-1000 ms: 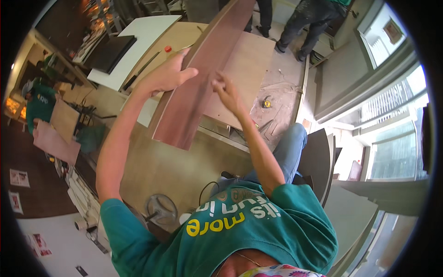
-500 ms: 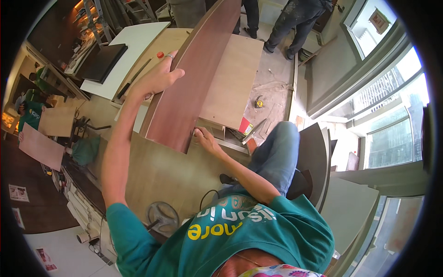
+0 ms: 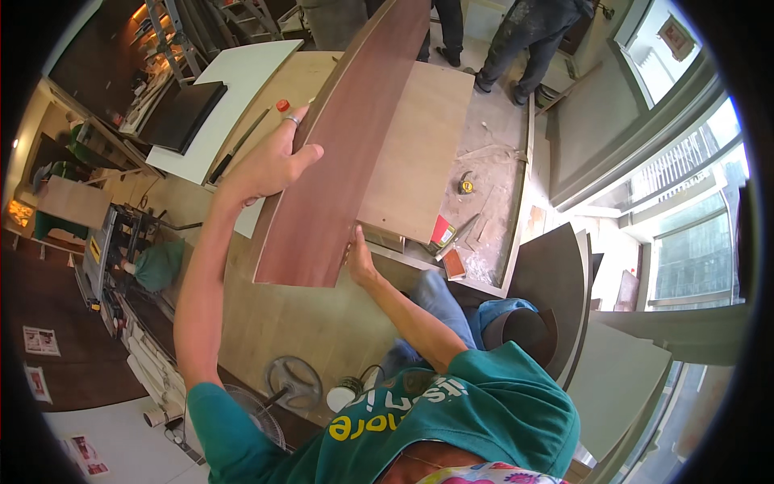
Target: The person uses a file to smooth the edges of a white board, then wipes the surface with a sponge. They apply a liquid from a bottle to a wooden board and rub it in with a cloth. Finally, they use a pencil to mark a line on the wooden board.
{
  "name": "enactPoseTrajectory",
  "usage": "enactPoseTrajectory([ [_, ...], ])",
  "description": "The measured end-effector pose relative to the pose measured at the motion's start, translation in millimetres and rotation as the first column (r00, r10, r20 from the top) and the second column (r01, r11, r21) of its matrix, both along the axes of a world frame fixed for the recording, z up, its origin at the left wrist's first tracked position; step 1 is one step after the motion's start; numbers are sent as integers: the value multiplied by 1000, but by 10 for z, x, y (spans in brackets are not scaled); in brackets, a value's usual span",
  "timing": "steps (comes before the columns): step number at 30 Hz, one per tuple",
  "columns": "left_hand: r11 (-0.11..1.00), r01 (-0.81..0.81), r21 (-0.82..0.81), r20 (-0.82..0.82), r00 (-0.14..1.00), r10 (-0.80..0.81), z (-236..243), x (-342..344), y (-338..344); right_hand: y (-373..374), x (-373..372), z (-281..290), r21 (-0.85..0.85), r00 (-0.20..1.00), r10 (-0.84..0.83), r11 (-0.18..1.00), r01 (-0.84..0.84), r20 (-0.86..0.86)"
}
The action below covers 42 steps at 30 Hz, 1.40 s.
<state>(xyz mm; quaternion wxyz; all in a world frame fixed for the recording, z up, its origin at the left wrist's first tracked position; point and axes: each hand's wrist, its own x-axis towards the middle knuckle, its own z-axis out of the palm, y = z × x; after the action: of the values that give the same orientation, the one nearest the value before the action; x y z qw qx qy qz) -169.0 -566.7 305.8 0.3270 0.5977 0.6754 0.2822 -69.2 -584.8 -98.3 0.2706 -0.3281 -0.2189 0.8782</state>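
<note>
A long reddish-brown wooden board [image 3: 347,153] stretches away from me, tilted, over a pale plywood panel [image 3: 423,153]. My left hand [image 3: 274,168] is closed over its left edge, thumb on the broad face and the other fingers mostly hidden behind. Lower down, my right hand [image 3: 361,260] holds the board's right edge near its near end, thumb pointing up along it; its fingers are partly hidden. Beside my left hand, a long dark-handled tool [image 3: 239,147] and a small red cap [image 3: 282,105] lie on the worktable.
A white panel [image 3: 193,161] carries a dark flat board [image 3: 187,117] at left. A tape measure [image 3: 466,184] and a sanding block [image 3: 454,264] sit on the dusty surface at right. Two people's legs [image 3: 524,48] stand beyond. A pedestal fan [image 3: 294,383] is near my left side.
The board's near end has come slightly toward me and swung right. My right hand has moved a little right along with it, and my knee has drawn back. A co-worker at left has shifted a panel.
</note>
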Motion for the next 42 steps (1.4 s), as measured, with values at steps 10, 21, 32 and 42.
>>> enactPoseTrajectory([
  [10, 998, -42, 50, -86, 995, 46, -67, -258, 809, -2, 13, 614, 5, 969, -122, 992, 126, -216],
  [21, 997, 70, -18, 255, 965, -63, -79, -305, 1346, -39, -54, 786, -42, 933, -333, 939, 341, 136],
  [32, 991, 108, 83, 435, 891, -134, -363, -728, 1242, -133, 437, 769, 244, 776, -504, 863, 442, 379],
  [42, 999, 29, 31, 778, 627, -42, -1689, -735, 1014, -391, 1471, 829, 610, 433, -729, 683, 403, 530],
])
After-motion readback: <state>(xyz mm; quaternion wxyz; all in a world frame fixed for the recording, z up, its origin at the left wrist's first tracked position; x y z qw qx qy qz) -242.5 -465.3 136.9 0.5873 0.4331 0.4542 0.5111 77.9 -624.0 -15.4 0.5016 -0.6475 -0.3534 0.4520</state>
